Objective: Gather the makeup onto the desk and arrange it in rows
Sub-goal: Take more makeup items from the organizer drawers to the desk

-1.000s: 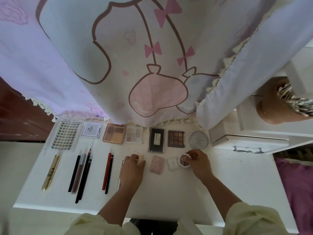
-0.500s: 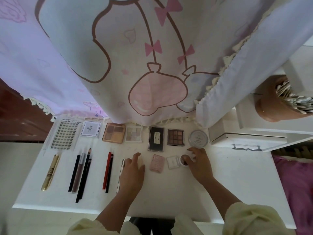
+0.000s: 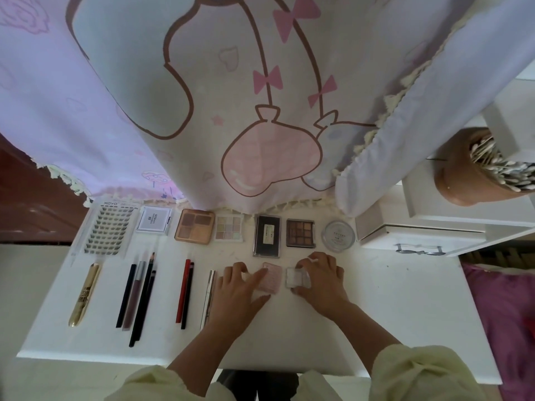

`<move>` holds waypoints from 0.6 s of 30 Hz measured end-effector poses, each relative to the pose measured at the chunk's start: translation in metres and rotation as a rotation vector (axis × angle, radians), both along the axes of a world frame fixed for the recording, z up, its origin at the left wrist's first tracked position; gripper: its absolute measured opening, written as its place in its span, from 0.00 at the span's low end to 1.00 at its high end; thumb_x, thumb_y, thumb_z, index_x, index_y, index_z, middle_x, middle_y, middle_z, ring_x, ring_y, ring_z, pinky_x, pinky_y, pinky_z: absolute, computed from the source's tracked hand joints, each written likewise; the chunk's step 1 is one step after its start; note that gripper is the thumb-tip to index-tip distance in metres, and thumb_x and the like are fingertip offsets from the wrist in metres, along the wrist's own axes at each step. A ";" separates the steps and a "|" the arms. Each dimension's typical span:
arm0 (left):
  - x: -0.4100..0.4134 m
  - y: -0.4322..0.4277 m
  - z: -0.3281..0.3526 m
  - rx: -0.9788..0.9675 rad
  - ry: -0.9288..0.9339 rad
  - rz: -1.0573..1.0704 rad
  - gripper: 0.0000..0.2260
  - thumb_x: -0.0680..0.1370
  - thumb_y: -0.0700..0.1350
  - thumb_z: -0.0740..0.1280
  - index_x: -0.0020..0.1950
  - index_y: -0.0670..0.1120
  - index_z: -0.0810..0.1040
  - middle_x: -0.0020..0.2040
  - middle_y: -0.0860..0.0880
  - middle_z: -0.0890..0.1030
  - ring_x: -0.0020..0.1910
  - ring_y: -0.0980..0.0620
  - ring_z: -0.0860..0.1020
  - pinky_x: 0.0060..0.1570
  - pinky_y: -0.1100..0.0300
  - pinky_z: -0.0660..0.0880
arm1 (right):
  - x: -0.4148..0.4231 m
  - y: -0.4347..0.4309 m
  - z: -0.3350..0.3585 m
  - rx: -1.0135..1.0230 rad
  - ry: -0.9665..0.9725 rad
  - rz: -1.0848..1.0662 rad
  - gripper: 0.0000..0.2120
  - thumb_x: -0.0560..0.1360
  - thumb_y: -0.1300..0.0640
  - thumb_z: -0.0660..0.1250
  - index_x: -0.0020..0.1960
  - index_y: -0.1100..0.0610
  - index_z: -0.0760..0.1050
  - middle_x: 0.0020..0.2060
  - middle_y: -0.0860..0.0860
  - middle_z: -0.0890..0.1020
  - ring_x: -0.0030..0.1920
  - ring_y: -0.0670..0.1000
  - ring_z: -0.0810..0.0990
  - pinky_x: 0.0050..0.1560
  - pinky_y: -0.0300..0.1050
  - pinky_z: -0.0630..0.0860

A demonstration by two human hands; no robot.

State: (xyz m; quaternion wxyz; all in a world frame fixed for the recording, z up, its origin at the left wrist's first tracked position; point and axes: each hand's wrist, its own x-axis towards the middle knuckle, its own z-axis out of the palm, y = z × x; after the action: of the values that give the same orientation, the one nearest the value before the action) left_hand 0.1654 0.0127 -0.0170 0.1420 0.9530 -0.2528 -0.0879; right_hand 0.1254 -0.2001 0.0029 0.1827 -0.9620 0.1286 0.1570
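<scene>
Makeup lies in two rows on the white desk (image 3: 390, 314). The back row holds a lash tray (image 3: 107, 231), a white box (image 3: 154, 223), several eyeshadow palettes (image 3: 194, 230) and a round compact (image 3: 338, 236). In the front row lie a gold tube (image 3: 85, 293), several pencils (image 3: 139, 296) and a silver stick (image 3: 209, 296). My left hand (image 3: 236, 293) pinches the left edge of a pink compact (image 3: 272, 282) between forefinger and thumb. My right hand (image 3: 322, 280) grips a small white compact (image 3: 295, 277) just to its right. A small round pot seen earlier is hidden under that hand.
A printed curtain (image 3: 260, 111) hangs over the desk's back edge. A white drawer unit (image 3: 419, 230) stands at the right, with a brown pot of cotton swabs (image 3: 474, 172) on top. Purple fabric (image 3: 503, 314) lies right of the desk.
My right hand has shifted left from the round pot onto the white compact. My left forefinger has stretched right onto the pink compact.
</scene>
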 end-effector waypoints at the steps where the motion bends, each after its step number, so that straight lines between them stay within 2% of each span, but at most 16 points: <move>1: 0.001 -0.001 -0.004 0.002 -0.067 -0.033 0.26 0.69 0.64 0.71 0.64 0.59 0.74 0.54 0.50 0.73 0.50 0.50 0.74 0.49 0.56 0.74 | -0.001 0.001 0.000 -0.007 0.000 -0.006 0.24 0.72 0.42 0.69 0.65 0.46 0.69 0.66 0.48 0.63 0.69 0.52 0.58 0.67 0.48 0.57; 4: 0.007 -0.005 -0.008 0.014 -0.181 -0.085 0.24 0.65 0.62 0.75 0.58 0.57 0.79 0.47 0.50 0.75 0.43 0.50 0.75 0.39 0.57 0.75 | 0.000 0.004 0.000 -0.012 -0.003 -0.014 0.23 0.72 0.43 0.69 0.64 0.46 0.69 0.65 0.48 0.64 0.68 0.52 0.58 0.66 0.47 0.57; 9: 0.006 -0.008 -0.010 0.019 -0.256 -0.082 0.23 0.65 0.59 0.76 0.57 0.52 0.82 0.44 0.48 0.77 0.40 0.49 0.75 0.35 0.56 0.74 | 0.001 0.005 0.001 -0.023 0.004 -0.031 0.24 0.71 0.43 0.70 0.64 0.46 0.69 0.65 0.49 0.65 0.68 0.52 0.59 0.66 0.48 0.57; 14: 0.005 -0.003 -0.012 -0.033 -0.263 -0.080 0.25 0.65 0.59 0.77 0.59 0.51 0.81 0.48 0.48 0.78 0.45 0.48 0.77 0.40 0.56 0.77 | 0.002 0.008 0.011 -0.022 -0.020 -0.045 0.28 0.70 0.42 0.71 0.66 0.47 0.69 0.67 0.49 0.64 0.69 0.52 0.59 0.67 0.48 0.57; 18: -0.001 0.011 0.001 -0.070 -0.219 -0.032 0.22 0.66 0.54 0.77 0.57 0.51 0.80 0.51 0.47 0.79 0.48 0.47 0.79 0.44 0.55 0.79 | -0.006 0.014 0.022 -0.012 -0.105 -0.036 0.25 0.72 0.43 0.70 0.66 0.48 0.69 0.66 0.47 0.65 0.69 0.51 0.60 0.67 0.47 0.58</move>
State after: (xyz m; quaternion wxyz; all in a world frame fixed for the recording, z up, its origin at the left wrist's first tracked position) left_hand 0.1639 0.0238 -0.0162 0.1454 0.9471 -0.2850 0.0236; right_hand 0.1195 -0.1858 0.0248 0.1864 -0.9675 0.1369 0.1021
